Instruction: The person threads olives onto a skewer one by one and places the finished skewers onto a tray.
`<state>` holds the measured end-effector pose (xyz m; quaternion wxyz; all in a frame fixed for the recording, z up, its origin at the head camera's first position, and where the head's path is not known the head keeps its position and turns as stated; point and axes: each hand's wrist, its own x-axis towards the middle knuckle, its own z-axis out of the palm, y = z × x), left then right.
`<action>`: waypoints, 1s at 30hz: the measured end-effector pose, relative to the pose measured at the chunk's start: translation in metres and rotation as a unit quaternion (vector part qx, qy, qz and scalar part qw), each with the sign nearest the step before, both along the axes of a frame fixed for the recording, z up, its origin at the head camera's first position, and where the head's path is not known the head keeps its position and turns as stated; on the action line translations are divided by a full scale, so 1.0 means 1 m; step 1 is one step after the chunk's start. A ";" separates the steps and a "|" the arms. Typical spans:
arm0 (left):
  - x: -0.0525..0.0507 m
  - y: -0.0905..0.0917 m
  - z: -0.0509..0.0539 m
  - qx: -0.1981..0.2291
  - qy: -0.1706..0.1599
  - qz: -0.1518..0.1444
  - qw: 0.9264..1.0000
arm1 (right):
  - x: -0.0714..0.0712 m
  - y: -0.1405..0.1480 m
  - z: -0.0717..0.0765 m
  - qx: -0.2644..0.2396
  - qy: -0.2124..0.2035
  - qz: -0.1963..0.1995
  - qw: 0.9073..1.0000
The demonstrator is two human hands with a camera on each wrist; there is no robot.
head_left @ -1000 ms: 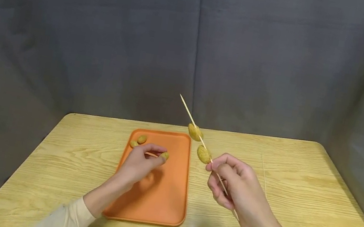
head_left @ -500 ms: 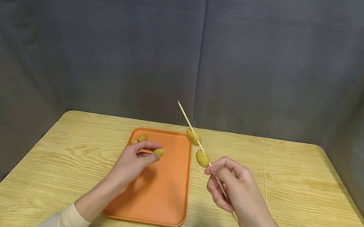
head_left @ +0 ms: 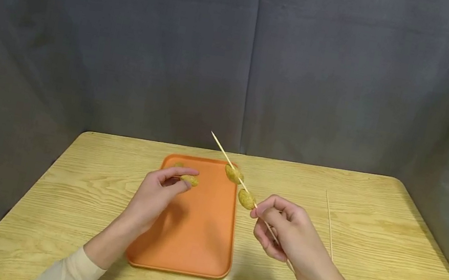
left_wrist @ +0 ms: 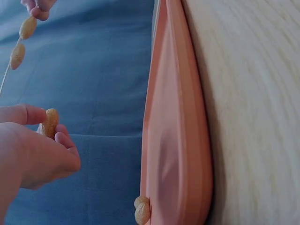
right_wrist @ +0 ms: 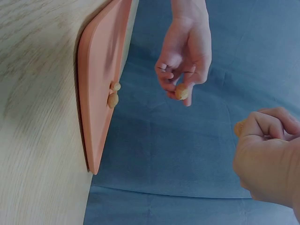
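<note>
Above the orange tray (head_left: 195,259), my left hand (head_left: 149,199) pinches a small golden-brown oval food piece (head_left: 191,180) between thumb and fingers. My right hand (head_left: 291,233) grips a thin wooden skewer (head_left: 221,147) whose pointed tip slants up to the left. Threaded on it are two similar pieces, the upper piece (head_left: 234,174) apart from the lower piece (head_left: 246,199), which sits just beyond my fingertips. The left hand's piece is apart from the skewer. In the right wrist view, two more pieces (right_wrist: 113,100) lie on the tray; my left hand partly hides them in the head view.
A second bare skewer (head_left: 329,225) lies on the wooden table (head_left: 382,265), beyond my right wrist. Dark grey cloth (head_left: 168,51) hangs behind the table and along its sides.
My left hand has shifted left with its food piece, away from the skewer. The skewer's tip has come lower and slightly left. Both threaded pieces have stayed on it.
</note>
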<state>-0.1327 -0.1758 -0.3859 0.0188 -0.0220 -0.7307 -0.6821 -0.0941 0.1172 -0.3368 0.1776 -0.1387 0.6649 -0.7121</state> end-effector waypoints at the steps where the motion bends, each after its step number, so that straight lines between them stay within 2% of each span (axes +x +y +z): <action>1: 0.001 -0.001 0.001 0.004 0.003 -0.002 1.000 | 0.000 0.000 0.000 0.003 0.000 0.003 1.000; 5: 0.006 -0.003 0.006 0.028 0.024 -0.009 0.999 | 0.001 0.002 0.000 0.012 -0.002 0.018 1.000; 8: 0.008 -0.003 0.008 0.070 0.036 -0.019 0.997 | 0.003 0.004 0.000 0.023 -0.004 0.021 0.999; 12: 0.010 -0.002 0.012 0.145 0.040 -0.033 0.988 | 0.006 0.008 -0.001 0.038 -0.011 0.024 0.999; 15: 0.011 -0.002 0.017 0.185 0.043 -0.047 0.981 | 0.008 0.010 -0.003 0.043 -0.013 0.033 0.998; 19: 0.011 -0.002 0.022 0.207 0.043 -0.063 0.975 | 0.009 0.012 -0.004 0.048 -0.008 0.044 0.998; 25: 0.012 0.000 0.027 0.226 0.022 -0.054 0.972 | 0.011 0.014 -0.007 0.052 -0.002 0.067 0.996; 30: 0.014 0.003 0.027 0.261 0.028 -0.056 0.963 | 0.011 0.013 -0.009 0.057 0.005 0.088 0.995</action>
